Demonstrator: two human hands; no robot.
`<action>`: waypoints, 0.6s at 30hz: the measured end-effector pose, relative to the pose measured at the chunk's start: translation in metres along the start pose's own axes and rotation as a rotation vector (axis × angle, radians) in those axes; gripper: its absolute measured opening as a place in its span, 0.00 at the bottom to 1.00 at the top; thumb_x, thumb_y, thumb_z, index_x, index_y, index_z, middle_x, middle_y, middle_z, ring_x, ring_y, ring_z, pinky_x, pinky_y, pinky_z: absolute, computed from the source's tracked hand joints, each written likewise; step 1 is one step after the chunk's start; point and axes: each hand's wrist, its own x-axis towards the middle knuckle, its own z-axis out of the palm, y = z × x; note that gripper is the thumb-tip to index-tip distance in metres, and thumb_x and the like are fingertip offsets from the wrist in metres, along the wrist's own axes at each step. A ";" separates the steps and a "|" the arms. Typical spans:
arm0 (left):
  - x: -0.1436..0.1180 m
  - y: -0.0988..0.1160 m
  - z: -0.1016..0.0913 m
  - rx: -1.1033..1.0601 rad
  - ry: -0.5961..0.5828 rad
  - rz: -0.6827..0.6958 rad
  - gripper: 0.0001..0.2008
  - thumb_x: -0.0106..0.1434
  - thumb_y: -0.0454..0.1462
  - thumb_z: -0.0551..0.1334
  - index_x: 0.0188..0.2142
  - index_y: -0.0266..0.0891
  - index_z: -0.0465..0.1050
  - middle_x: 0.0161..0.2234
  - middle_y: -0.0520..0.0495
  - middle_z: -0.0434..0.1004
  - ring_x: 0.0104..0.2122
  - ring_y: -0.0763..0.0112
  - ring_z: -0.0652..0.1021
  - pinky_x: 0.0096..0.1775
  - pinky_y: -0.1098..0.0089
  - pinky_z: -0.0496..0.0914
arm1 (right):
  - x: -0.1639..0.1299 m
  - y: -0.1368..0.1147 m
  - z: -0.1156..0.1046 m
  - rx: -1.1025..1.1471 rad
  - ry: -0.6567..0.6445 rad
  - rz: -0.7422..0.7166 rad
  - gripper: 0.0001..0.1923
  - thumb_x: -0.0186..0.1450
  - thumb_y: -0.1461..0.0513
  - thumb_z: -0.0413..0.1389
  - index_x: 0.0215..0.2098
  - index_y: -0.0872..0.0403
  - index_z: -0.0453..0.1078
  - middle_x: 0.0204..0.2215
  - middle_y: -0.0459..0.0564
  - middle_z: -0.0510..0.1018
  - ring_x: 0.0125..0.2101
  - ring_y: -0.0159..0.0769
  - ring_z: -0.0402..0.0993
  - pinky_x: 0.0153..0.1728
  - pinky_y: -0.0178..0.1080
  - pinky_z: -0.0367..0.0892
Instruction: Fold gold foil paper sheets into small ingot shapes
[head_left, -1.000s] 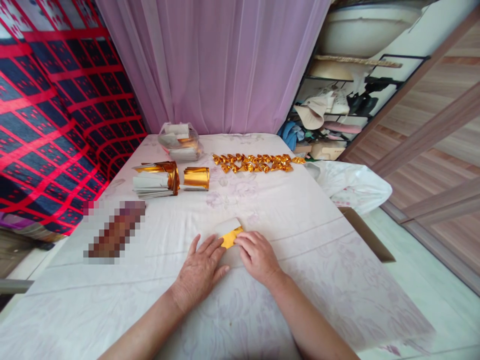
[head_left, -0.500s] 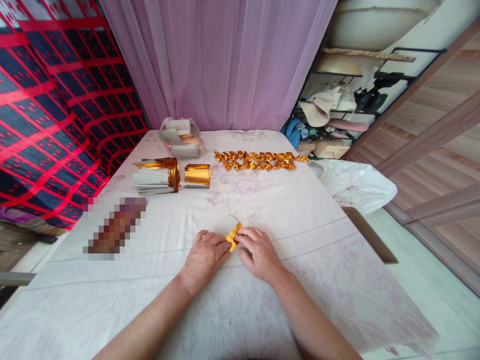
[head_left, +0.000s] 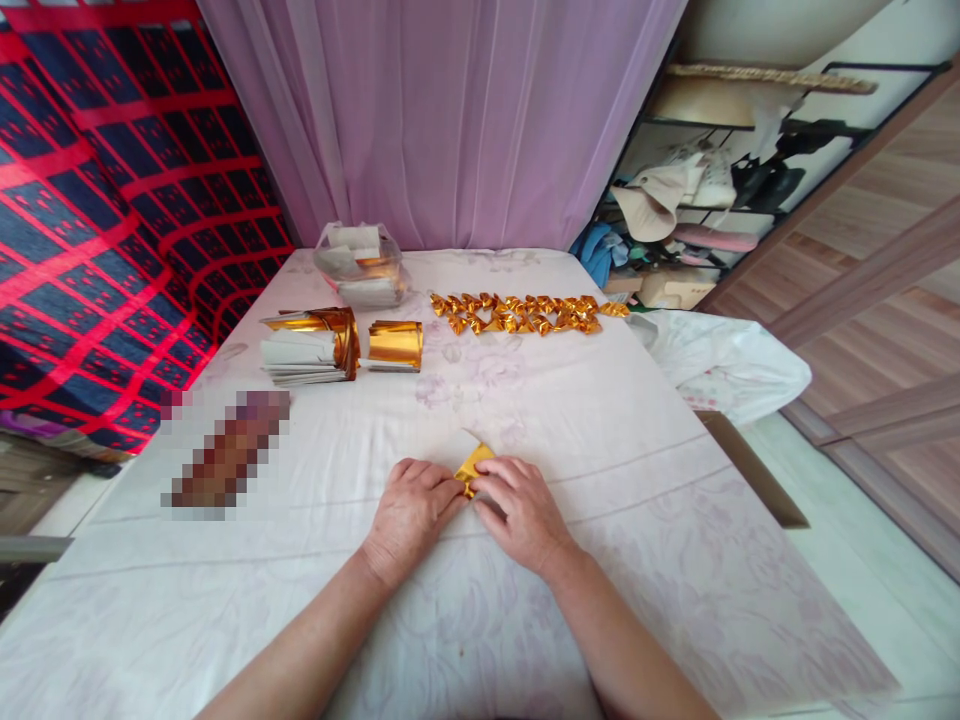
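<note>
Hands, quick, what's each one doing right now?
Left hand: fingers curled, pinching the gold paper piece against the table.
Right hand: fingers bent, pinching the same gold paper piece.

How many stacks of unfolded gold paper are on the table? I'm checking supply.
2: a bigger stack at far left and a smaller one right of it. The clear bag behind may hide more.

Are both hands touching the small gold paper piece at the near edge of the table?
Touching. The head view shows the left hand and right hand with fingertips pinched on the gold paper piece, with no gap on either side.
</note>
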 end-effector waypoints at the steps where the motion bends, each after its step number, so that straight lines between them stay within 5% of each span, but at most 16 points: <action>1: 0.000 0.000 0.000 -0.002 -0.004 -0.006 0.12 0.70 0.42 0.56 0.39 0.43 0.77 0.35 0.48 0.78 0.36 0.65 0.74 0.43 0.60 0.65 | 0.000 -0.001 0.000 -0.018 0.007 0.001 0.08 0.63 0.65 0.58 0.41 0.50 0.74 0.45 0.49 0.76 0.46 0.41 0.69 0.46 0.45 0.63; 18: -0.006 -0.006 -0.008 -0.111 -0.033 -0.197 0.06 0.66 0.37 0.61 0.37 0.43 0.78 0.37 0.49 0.78 0.38 0.64 0.75 0.43 0.60 0.67 | 0.010 -0.006 0.012 -0.035 0.100 0.087 0.07 0.66 0.65 0.52 0.32 0.52 0.71 0.36 0.50 0.76 0.39 0.39 0.69 0.40 0.41 0.62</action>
